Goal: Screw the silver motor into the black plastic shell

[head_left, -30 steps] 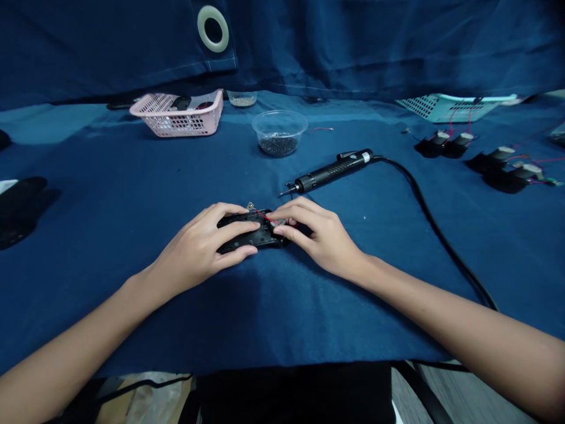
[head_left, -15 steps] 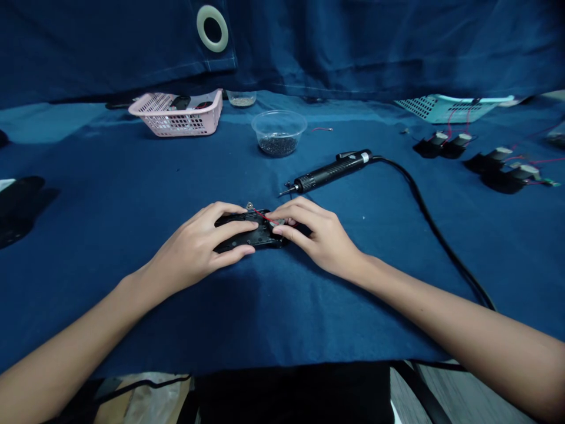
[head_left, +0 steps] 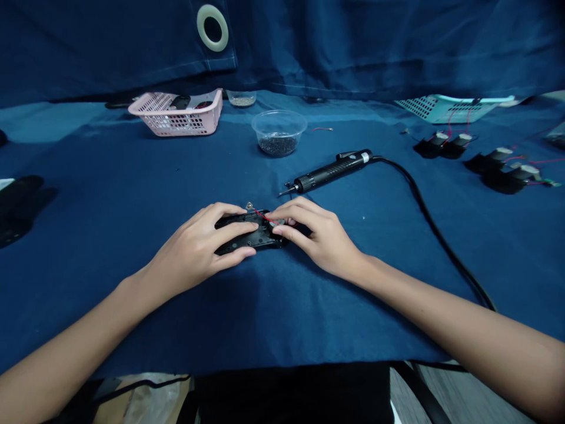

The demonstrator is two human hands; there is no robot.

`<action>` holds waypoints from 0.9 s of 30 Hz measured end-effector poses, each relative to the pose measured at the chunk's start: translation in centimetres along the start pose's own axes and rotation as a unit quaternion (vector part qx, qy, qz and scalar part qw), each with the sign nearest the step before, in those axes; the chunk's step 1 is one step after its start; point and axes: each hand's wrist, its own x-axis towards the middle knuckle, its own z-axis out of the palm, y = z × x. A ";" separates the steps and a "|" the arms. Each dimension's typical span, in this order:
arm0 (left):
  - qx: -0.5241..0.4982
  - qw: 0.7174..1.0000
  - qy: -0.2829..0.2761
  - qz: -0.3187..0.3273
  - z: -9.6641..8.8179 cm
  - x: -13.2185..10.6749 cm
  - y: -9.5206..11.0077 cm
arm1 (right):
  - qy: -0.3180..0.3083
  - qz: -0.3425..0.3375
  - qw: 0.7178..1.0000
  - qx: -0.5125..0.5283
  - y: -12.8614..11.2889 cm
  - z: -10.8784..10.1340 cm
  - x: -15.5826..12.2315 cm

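Observation:
A small black plastic part (head_left: 258, 237) with a red wire (head_left: 263, 217) lies flat on the blue cloth at the centre. My left hand (head_left: 200, 247) grips its left end, fingers curled over the top and thumb along the near edge. My right hand (head_left: 320, 235) holds the right end, its fingertips pinched over the spot where the red wire runs. Both hands cover much of the part.
An electric screwdriver (head_left: 331, 171) with a black cable (head_left: 436, 232) lies just behind the hands. Farther back stand a clear bowl of dark screws (head_left: 279, 133), a pink basket (head_left: 176, 113) and a small clear cup (head_left: 241, 98). Black wired parts (head_left: 498, 168) and a teal tray (head_left: 445, 107) sit at right.

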 end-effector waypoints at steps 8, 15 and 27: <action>-0.002 1.000 0.000 -0.010 0.1 0.1 0.1 | 0.002 -0.003 1.000 -0.003 0.0 -0.1 0.0; -0.009 1.000 -0.001 -0.007 0.2 0.2 0.0 | -0.002 0.001 1.000 -0.003 0.0 0.0 0.0; -0.013 1.000 -0.005 -0.005 0.2 0.2 0.0 | -0.004 0.009 1.000 -0.004 0.0 0.0 -0.1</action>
